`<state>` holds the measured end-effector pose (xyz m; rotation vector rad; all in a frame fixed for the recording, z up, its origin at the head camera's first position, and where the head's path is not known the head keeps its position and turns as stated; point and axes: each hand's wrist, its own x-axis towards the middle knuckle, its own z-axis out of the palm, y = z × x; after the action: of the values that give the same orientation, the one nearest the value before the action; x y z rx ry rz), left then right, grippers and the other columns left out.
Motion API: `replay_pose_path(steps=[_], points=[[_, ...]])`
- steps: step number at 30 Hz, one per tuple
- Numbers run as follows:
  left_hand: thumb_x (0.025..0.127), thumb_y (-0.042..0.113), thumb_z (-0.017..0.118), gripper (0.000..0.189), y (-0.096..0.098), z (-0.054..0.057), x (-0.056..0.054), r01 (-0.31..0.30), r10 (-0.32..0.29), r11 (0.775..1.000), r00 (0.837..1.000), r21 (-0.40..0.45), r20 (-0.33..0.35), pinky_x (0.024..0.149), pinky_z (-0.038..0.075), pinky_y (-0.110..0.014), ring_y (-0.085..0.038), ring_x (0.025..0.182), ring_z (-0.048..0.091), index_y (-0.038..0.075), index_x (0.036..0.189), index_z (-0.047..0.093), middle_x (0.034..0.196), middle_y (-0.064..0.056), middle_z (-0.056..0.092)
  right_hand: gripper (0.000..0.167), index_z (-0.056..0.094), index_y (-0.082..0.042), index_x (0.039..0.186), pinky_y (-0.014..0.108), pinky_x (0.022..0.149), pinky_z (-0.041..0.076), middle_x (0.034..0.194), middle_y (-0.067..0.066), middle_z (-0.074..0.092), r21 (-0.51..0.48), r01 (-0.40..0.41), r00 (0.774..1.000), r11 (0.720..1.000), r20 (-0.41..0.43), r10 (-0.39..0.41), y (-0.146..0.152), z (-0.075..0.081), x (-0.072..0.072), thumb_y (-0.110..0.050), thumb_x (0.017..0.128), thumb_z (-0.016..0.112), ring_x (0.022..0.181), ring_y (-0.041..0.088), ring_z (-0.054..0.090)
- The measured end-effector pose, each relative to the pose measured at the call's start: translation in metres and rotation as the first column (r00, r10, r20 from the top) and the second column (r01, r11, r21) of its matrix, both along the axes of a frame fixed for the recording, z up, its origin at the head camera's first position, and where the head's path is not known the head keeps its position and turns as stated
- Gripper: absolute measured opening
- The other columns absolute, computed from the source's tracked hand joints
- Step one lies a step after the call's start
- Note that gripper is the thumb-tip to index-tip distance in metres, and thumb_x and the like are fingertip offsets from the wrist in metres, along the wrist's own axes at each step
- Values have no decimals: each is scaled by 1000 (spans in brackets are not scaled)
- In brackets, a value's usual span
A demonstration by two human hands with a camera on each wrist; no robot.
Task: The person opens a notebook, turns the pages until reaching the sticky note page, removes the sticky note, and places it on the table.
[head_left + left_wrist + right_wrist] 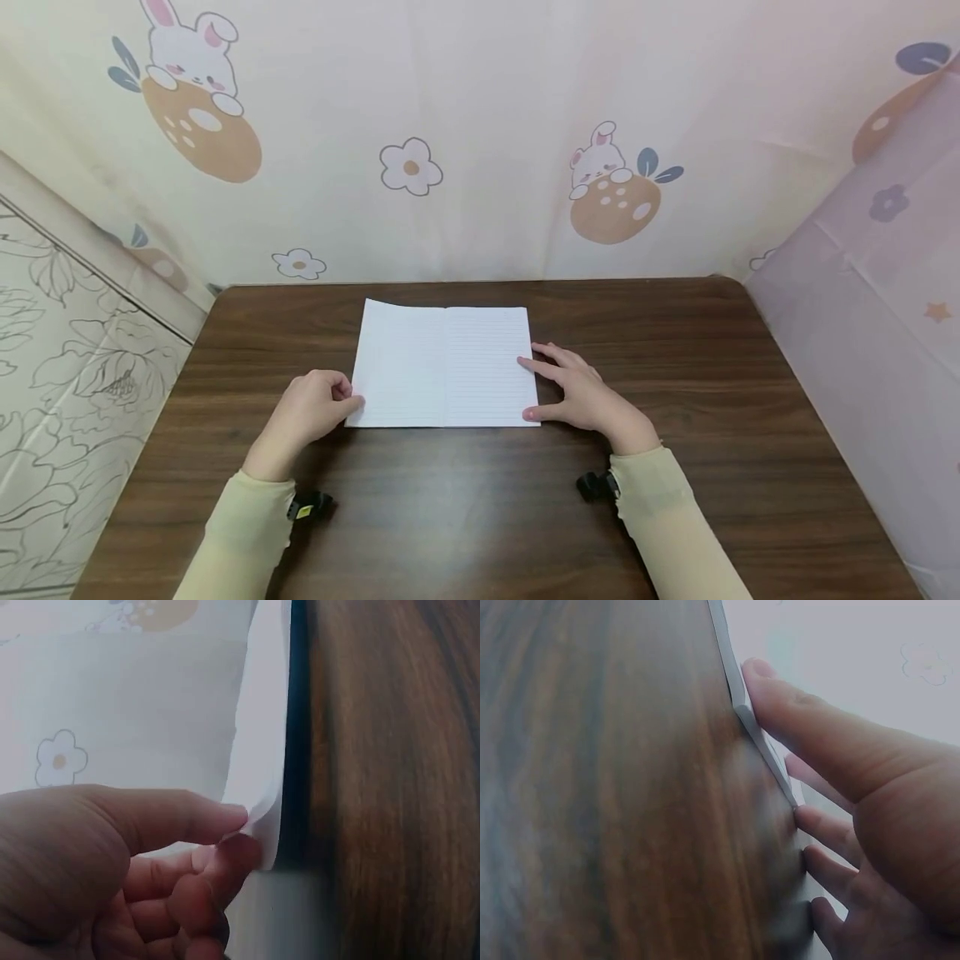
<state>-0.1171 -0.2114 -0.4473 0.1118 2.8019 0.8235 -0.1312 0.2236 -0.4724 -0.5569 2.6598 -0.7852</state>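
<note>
Our left hand (303,421) pinches the open notebook (405,367) to its right; our right hand (588,396) touches it, fingers apart.

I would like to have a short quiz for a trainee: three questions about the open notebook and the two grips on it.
1. On the open notebook, the right page is:
A) lined
B) checkered
C) solid black

2. True or false: the right grip touches the left page.

3. What does the left grip pinch?

Key:
1. A.
2. False; it touches the right page.
3. The left page, at its outer edge near the lower corner.
</note>
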Motion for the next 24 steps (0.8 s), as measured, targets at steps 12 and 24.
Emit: replay_pose_path(steps=[12,24], points=[[92,22,80,24,5,0,3,3,-8,984,1000,-176,-29,56,44,-38,-22,61,55,11,77,64,68,-1,61,104,42,-24,170,78,124,17,181,9,21,-13,-42,999,999,0,42,4,-1,0,-49,84,94,166,45,12],[97,17,78,18,28,3,4,122,-138,989,969,-85,-205,62,48,-36,-16,62,51,8,85,68,69,1,58,103,41,-23,170,79,123,17,181,10,20,-2,-57,998,998,-5,57,3,-1,1,-50,85,93,166,45,11]])
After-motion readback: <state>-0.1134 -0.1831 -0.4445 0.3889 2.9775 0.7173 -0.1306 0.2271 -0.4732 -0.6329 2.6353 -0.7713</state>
